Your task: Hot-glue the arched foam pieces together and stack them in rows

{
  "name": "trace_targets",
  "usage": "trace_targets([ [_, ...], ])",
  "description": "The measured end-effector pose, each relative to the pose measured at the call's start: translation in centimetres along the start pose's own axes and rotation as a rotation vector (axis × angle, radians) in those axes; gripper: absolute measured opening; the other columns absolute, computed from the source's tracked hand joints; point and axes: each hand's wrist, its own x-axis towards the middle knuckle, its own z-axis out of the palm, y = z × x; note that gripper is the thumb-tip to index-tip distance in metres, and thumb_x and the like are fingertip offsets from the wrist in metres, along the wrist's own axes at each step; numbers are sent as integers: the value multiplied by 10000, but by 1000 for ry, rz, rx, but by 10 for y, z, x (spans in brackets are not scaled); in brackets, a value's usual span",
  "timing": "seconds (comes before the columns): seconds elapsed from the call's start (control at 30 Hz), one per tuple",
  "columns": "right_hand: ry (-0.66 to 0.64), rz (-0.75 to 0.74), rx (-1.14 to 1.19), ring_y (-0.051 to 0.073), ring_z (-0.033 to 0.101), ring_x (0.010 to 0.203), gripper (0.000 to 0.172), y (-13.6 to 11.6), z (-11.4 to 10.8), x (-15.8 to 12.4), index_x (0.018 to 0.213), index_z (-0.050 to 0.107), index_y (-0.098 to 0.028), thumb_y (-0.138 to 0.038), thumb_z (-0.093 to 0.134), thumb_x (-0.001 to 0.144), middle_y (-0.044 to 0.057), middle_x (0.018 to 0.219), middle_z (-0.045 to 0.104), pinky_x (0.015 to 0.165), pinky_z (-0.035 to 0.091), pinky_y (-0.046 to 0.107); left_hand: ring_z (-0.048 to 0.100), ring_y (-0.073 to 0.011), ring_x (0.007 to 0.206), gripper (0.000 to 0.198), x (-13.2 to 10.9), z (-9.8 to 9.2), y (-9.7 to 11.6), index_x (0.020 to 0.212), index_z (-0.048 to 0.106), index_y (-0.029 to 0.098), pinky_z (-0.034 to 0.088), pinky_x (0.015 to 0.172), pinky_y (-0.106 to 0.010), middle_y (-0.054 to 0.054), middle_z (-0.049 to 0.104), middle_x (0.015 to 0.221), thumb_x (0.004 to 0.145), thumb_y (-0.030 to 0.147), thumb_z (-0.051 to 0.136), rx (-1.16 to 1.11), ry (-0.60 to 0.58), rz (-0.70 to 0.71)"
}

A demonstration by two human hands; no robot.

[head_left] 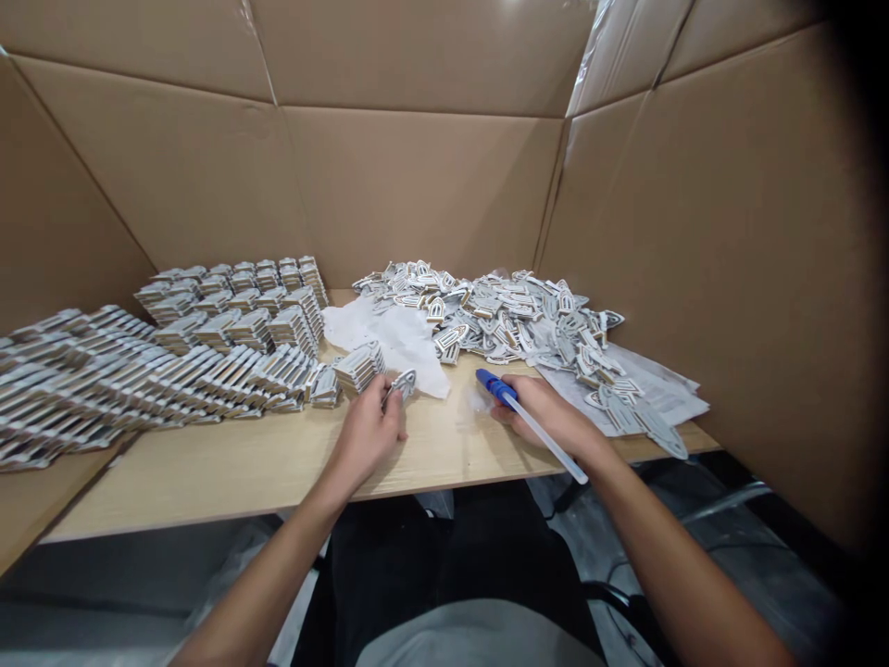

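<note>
My left hand (373,424) is closed on a small grey-and-white pointed arch piece (404,381), pinched between thumb and fingers above the table. Just beyond it, a short stack of like pieces (359,368) leans, and another small bundle (324,385) lies to its left. My right hand (542,412) is closed around a blue tool (496,384) with a long translucent white rod (556,445) slanting back over the wrist. Its lower part is hidden by the hand. A blurred clear patch shows beside these fingers.
Neat stacks of pieces (236,324) fill the left, with slanted rows (139,371) in front. A loose heap (500,315) lies at the back right, partly on paper sheets (667,384). Torn white paper (399,343) lies mid-table (236,463). Cardboard walls (423,185) enclose the back and sides.
</note>
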Motion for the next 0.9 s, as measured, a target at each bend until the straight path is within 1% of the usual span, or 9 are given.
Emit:
trace_targets([
  [0.13, 5, -6, 7, 249, 671, 847, 103, 1, 0, -1, 952, 648, -222, -282, 667, 871, 73, 954, 750, 699, 414, 294, 675, -155, 501, 152, 3, -3, -5, 928, 506, 217, 450, 574, -277, 35, 583, 781, 1004, 346, 487, 3, 30, 13],
  [0.23, 7, -8, 19, 237, 677, 825, 81, 2, 0, 0, 919, 646, -219, -280, 667, 869, 60, 925, 753, 691, 418, 288, 656, -152, 502, 161, 5, -5, -8, 914, 503, 220, 453, 572, -276, 28, 578, 784, 1007, 351, 487, 10, 48, 17],
  [0.47, 16, -21, 38, 222, 675, 750, 78, 5, 3, 3, 878, 620, -230, -256, 681, 837, 25, 826, 733, 671, 433, 284, 624, -181, 617, 136, 5, -3, -10, 931, 530, 224, 448, 592, -276, -24, 620, 860, 1000, 334, 489, 70, 84, 35],
  [0.6, 75, -62, 62, 220, 669, 743, 74, -2, 0, 1, 843, 590, -230, -259, 657, 856, 23, 802, 715, 665, 456, 288, 623, -196, 662, 150, 5, -2, -8, 910, 525, 224, 444, 598, -272, -32, 620, 841, 1003, 335, 484, 62, 98, 35],
  [0.7, 111, -55, 223, 219, 697, 731, 69, -10, -2, 1, 902, 587, -231, -254, 645, 874, 32, 845, 717, 655, 513, 297, 618, -201, 667, 146, 4, -1, -7, 926, 544, 224, 451, 599, -268, -30, 625, 821, 1002, 336, 490, 45, 105, 36],
  [0.8, 131, -25, 442, 201, 710, 655, 126, -14, 0, 2, 973, 569, -227, -277, 645, 886, 45, 932, 720, 631, 574, 320, 618, -203, 672, 141, 4, 0, -6, 932, 563, 225, 457, 602, -265, -32, 635, 812, 997, 334, 504, 30, 114, 31],
  [0.9, 156, -42, 486, 201, 712, 650, 146, -14, 3, 3, 997, 571, -224, -298, 644, 894, 57, 968, 719, 622, 595, 337, 621, -207, 683, 141, 5, 0, -6, 944, 572, 222, 467, 598, -262, -43, 647, 826, 995, 336, 505, 9, 127, 16],
])
